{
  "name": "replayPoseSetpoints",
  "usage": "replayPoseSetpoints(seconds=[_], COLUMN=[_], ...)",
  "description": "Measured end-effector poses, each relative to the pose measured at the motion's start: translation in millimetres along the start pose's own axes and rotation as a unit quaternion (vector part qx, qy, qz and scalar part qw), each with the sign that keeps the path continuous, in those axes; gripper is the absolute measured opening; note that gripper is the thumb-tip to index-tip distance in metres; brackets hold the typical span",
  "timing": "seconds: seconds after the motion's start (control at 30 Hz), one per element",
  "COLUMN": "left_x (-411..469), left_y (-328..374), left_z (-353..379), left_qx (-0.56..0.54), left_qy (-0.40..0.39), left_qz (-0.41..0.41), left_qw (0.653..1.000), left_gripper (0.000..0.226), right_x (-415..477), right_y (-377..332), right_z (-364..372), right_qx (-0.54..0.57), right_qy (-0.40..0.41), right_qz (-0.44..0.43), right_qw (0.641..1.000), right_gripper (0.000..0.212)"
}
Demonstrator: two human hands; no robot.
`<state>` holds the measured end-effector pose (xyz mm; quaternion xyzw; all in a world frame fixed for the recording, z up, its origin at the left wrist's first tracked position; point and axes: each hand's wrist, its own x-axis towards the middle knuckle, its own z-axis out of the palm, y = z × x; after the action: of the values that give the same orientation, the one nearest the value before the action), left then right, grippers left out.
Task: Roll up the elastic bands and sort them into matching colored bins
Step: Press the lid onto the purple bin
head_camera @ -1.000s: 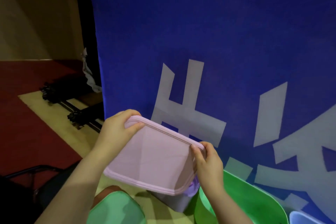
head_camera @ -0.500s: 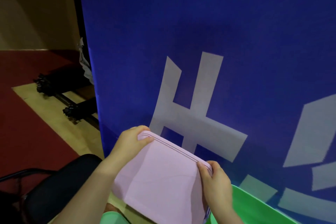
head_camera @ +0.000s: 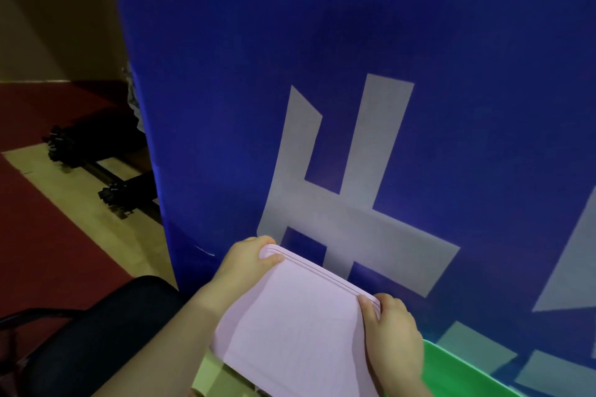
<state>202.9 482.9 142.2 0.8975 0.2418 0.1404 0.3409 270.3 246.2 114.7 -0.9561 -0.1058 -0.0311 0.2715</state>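
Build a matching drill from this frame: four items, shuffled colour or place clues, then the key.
Items
1. elastic band
2. bin
3. banner
4. chair

Clues
A. green, lower right
B. black, lower left
C. pale pink, pinched at its top corners by the left hand and the right hand
D. blue with white lettering, hanging behind everything

Pairs: 1-C, 2-A, 3-D, 4-B

Blue banner (head_camera: 225, 74) w/ white chars, red carpet (head_camera: 48, 251) left, black chair (head_camera: 96, 332) btm-left.
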Motion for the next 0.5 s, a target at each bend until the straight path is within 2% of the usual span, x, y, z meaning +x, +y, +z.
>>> replayPoseSetpoints(seconds=[0.5], left_x=[11.5], left_y=[-13.4], left_z=[29.3], left_qx=[0.014], left_qy=[0.004], left_qz=[-0.035], left_qw=[0.999], left_gripper=[0.019], right_x=[3.6], right_y=[9.6], right_z=[13.5], right_qx=[0.054], right_qy=[-0.01], right_qz=[0.018], right_qw=[0.998], right_gripper=[0.022])
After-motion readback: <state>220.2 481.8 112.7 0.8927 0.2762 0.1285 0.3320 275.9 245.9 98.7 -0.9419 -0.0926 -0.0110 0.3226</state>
